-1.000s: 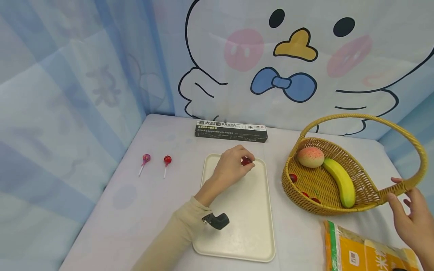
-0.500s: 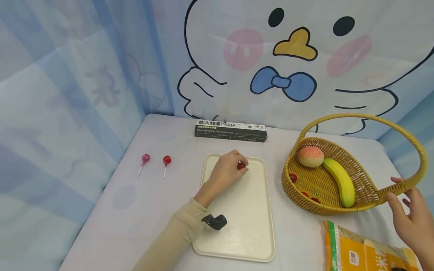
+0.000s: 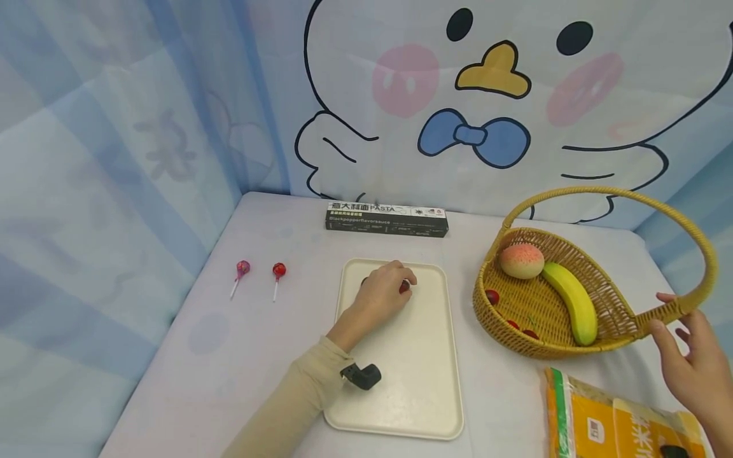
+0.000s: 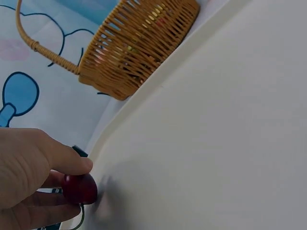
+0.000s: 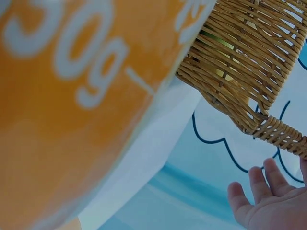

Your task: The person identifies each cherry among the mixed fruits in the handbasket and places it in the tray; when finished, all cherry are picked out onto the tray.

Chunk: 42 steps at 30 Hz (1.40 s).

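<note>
Over the upper part of the cream tray (image 3: 412, 381), my left hand (image 3: 375, 299) pinches a dark red cherry (image 4: 79, 189) between thumb and fingers. The cherry's thin green stem hangs down in the left wrist view, close to the tray surface. Another small dark spot shows at the far side of that hand in the head view. My right hand (image 3: 695, 362) holds the base of the wicker basket's handle (image 3: 667, 313), thumb in front and a finger behind. In the right wrist view its other fingers (image 5: 259, 187) stay loose below the handle.
The wicker basket (image 3: 535, 350) holds a peach (image 3: 522, 261), a banana (image 3: 572, 302) and several cherries. Two lollipops (image 3: 279, 270) lie at left. A black pasta box (image 3: 386, 219) lies behind the tray. An orange bag (image 3: 624, 420) sits near the right arm.
My left hand has moved left and slightly nearer over the tray with the cherry. My right hand stays at the basket handle. The head view has shifted slightly.
</note>
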Each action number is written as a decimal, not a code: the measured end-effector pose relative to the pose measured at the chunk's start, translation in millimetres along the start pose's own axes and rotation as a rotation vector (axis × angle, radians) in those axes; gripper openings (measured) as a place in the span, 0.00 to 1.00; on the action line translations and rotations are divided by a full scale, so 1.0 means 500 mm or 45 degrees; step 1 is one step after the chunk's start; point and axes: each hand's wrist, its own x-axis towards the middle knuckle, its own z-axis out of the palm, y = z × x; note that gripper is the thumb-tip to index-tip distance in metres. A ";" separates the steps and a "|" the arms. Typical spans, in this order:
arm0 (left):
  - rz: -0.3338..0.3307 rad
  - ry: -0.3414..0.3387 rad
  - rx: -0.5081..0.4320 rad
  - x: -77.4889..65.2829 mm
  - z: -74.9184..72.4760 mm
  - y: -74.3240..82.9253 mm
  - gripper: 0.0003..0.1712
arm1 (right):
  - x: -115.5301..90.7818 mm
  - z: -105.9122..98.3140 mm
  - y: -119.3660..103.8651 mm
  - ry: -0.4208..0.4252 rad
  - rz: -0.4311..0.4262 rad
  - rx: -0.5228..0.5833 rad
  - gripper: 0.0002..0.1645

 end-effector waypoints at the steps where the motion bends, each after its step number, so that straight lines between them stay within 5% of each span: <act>1: -0.001 -0.001 -0.001 0.000 -0.001 0.001 0.11 | 0.000 0.000 0.000 -0.003 0.003 0.001 0.31; 8: 0.017 0.007 0.065 -0.001 -0.010 0.012 0.15 | 0.001 0.001 -0.001 -0.005 0.014 0.006 0.31; 19: 0.162 -0.010 0.065 0.004 -0.032 0.053 0.13 | 0.000 0.000 0.001 -0.002 0.004 0.009 0.32; 42: 0.329 -0.089 0.067 0.033 -0.027 0.145 0.14 | -0.001 -0.001 0.006 -0.016 0.008 0.002 0.31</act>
